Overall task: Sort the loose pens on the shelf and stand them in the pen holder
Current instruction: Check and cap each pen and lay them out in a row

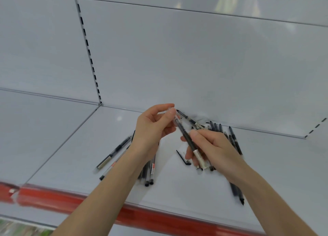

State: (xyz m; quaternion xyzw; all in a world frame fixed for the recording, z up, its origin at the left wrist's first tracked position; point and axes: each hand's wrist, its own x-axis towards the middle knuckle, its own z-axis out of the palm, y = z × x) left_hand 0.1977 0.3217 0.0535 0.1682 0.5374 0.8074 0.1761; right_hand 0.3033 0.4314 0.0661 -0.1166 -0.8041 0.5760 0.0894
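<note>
A black pen [186, 136] with a clear barrel is held tilted above the shelf [76, 147]. The left hand [152, 127] pinches its upper end between thumb and forefinger, and the right hand [214, 147] has its fingers curled round the lower part. Loose pens [113, 151] lie scattered on the shelf beneath both wrists, with more fanned out [232, 140] near the back panel [195, 58]. A small black piece [182, 156] lies between the hands. A red strip [62, 198] edges the shelf front.
</note>
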